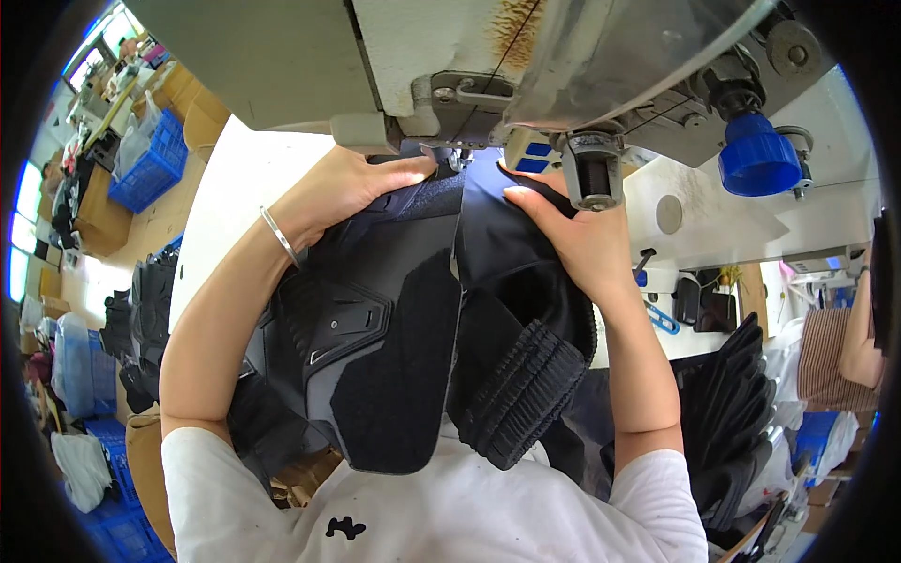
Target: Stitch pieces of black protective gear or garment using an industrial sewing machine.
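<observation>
The left hand [352, 188] lies flat on the black pad [394, 328], fingers spread, thumb tip near the needle [460, 161]. It presses; it does not grasp. The right hand [572, 235] pinches a fold of the dark fabric [497, 225] between thumb and fingers, just right of the needle.

The pad assembly lies on the white table [235, 188] under the sewing machine [469, 56], its far edge at the presser foot. The ribbed strap [526, 385] and the lower pad hang toward the person's lap.

Progress: the work is positioned at the needle. The seam appears to be at an early stage, but the stitched length is hidden by the hands and machine head. Most of the piece lies short of the needle.

A stack of black pieces [732, 403] sits at the right.
</observation>
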A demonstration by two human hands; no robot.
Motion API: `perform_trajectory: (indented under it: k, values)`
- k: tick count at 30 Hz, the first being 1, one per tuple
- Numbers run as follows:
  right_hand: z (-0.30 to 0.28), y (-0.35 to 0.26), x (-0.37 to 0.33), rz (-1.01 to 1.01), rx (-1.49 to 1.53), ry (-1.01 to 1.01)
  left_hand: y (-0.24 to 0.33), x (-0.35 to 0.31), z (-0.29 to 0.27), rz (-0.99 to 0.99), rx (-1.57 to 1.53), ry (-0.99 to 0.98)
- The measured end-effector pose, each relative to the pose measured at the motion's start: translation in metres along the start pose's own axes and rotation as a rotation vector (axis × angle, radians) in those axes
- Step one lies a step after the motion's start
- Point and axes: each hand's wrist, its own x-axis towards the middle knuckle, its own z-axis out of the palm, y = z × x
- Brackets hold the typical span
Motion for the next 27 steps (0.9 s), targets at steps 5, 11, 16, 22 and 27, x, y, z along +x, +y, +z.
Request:
perform_trajectory:
  k: [5,11,16,22,27]
  values:
    - [-0.002,-0.003,0.005,0.055,-0.020,-0.040,0.001,-0.007,-0.005,0.252,0.228,0.085]
    - [-0.006,-0.004,0.006,0.083,-0.006,-0.063,0.006,-0.006,-0.013,0.301,0.427,0.081]
    - [-0.003,-0.002,0.005,0.034,0.011,-0.039,0.010,-0.003,-0.019,0.418,0.609,0.184]
    - [-0.001,0.005,0.005,0.006,0.032,-0.011,0.004,-0.004,-0.009,0.352,0.740,0.264]
    - [-0.006,-0.002,0.007,0.005,-0.026,-0.050,-0.008,0.009,-0.019,0.383,0.557,0.068]
